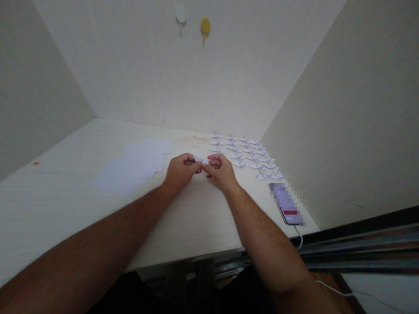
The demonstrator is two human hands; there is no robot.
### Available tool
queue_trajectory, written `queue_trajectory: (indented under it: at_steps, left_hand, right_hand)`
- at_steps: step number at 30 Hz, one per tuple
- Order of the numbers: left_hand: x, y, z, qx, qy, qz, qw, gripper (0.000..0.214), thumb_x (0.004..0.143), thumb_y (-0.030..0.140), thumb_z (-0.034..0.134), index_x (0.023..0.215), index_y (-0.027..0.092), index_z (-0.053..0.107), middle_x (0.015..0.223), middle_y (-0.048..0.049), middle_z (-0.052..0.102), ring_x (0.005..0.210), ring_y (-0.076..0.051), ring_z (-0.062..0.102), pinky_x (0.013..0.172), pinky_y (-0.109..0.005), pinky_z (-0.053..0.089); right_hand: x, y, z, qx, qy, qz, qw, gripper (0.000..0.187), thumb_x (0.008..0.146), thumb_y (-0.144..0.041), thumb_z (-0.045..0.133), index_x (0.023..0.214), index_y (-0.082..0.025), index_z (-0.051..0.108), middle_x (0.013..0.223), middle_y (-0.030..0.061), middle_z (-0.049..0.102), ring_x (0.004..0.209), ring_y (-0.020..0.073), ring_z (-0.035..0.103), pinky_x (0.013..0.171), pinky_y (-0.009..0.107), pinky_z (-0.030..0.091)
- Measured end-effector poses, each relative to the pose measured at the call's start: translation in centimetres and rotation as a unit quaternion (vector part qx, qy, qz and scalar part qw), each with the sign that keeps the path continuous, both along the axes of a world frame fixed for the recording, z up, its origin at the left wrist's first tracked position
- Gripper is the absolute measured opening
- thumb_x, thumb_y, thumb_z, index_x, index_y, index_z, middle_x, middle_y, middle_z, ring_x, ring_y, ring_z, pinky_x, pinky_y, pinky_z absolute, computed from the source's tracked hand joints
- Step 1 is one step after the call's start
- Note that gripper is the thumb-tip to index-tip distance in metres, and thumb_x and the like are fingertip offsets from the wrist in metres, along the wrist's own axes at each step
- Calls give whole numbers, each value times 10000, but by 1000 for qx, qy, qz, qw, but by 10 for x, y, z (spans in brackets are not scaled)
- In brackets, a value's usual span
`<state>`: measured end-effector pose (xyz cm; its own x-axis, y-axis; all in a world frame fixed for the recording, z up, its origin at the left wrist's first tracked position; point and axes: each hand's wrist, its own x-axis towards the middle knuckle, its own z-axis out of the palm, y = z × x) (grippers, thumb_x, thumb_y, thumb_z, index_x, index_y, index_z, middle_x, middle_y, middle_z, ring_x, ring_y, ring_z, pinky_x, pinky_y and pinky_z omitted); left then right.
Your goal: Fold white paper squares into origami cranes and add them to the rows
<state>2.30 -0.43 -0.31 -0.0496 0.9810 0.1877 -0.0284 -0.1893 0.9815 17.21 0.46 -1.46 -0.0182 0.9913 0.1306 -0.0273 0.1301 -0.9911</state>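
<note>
Between my two hands, above the middle of the table, is a small piece of folded white paper (pixel 200 160). My left hand (pixel 182 170) pinches it from the left with thumb and fingers. From the other side my right hand (pixel 221 170) grips its right part, thumb tip close to the left thumb. The fingers cover much of the paper, so its exact folded shape cannot be made out. Several finished paper cranes (pixel 242 152) stand in rows just beyond my right hand. White paper sheets (pixel 131 165) lie spread in an overlapping group left of my left hand.
A phone (pixel 286 204) with a white cable (pixel 299 239) lies by the table's right edge. Walls enclose the table (pixel 183 226) at the back and both sides. A white hook (pixel 180 14) and a yellow hook (pixel 205 26) are on the back wall.
</note>
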Motion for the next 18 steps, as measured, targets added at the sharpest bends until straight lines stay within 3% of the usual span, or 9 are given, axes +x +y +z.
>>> queue_trajectory:
  at_steps: [6,18]
  left_hand:
    - [-1,1,-2,-1,-3,10,1000,246,610,305,786,630,175,578,603,-3,660,561,-135,629,570,-249,502]
    - [3,-1,2,0,-19,12,1000,218,657,246,742,601,187,540,581,-4,670,555,-126,622,590,-251,510]
  right_hand:
    - [2,-3,2,-25,-53,35,998,412,633,-523,805,682,-181,581,572,-5,624,493,102,545,480,229,408]
    - [2,-3,3,-17,-20,31,999,277,662,-405,758,642,-184,593,556,-6,623,462,97,526,454,226,380]
